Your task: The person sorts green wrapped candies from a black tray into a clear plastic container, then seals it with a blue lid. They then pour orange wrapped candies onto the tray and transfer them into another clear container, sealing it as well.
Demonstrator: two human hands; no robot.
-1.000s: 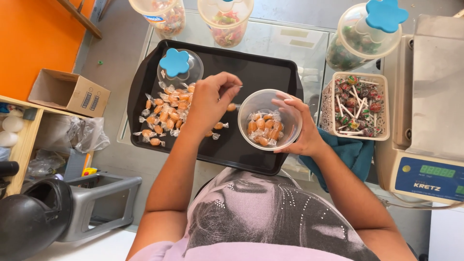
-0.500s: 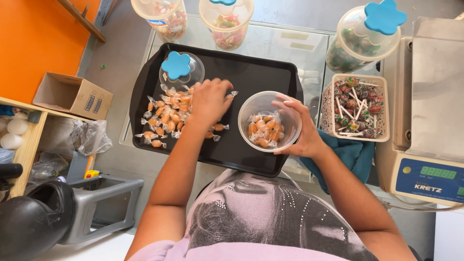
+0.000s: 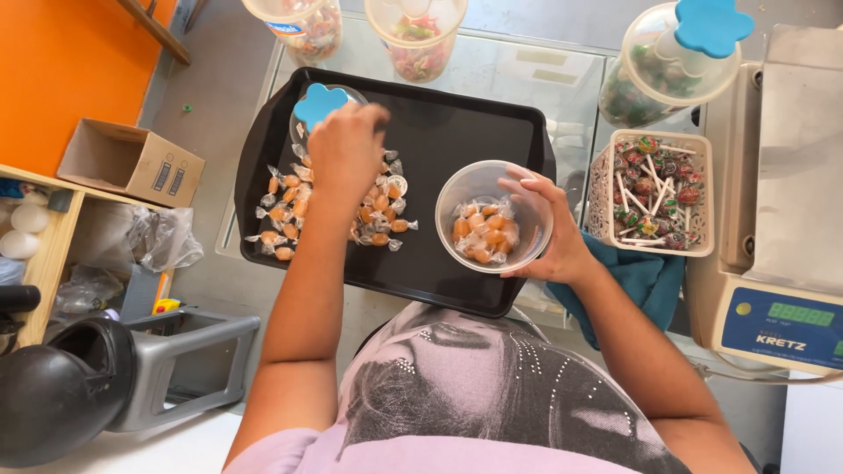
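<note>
The right hand (image 3: 551, 230) is wrapped around a clear round plastic cup (image 3: 493, 218) partly filled with wrapped orange candies, held over the black rectangular plastic tray (image 3: 457, 132). The left hand (image 3: 347, 156) is curled, fingers down, on the pile of loose wrapped orange candies (image 3: 290, 211) beneath it; whether one is pinched cannot be told. A white basket of lollipops (image 3: 653, 191) is seen beside the right hand.

The person wears a pale lilac T-shirt (image 3: 474, 404), filling the lower middle of the frame, printed with a large grey-and-black graphic dotted with small studs. Both arms are bare; the left hand (image 3: 347, 154) and right hand (image 3: 549, 237) carry no rings or bands.
</note>
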